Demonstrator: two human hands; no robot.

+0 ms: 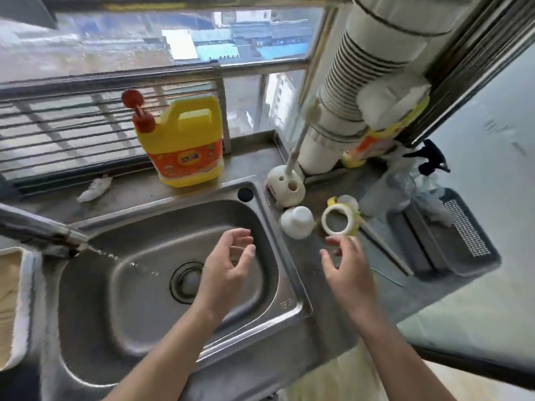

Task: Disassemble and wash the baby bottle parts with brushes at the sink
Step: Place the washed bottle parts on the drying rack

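Our left hand (231, 256) hangs over the sink (292, 285), fingers loosely curled, empty. Right hand (344, 264) is half open and empty too, fingertips at 6 o'clock of the bottle ring (324, 222) — contact unclear. White cap (298, 224) sits at the ring's 9 o'clock, brush (301, 134) at 11. Tap (43, 233) is running — we reckon wet fingers could slip and knock ring or cap into the basin.
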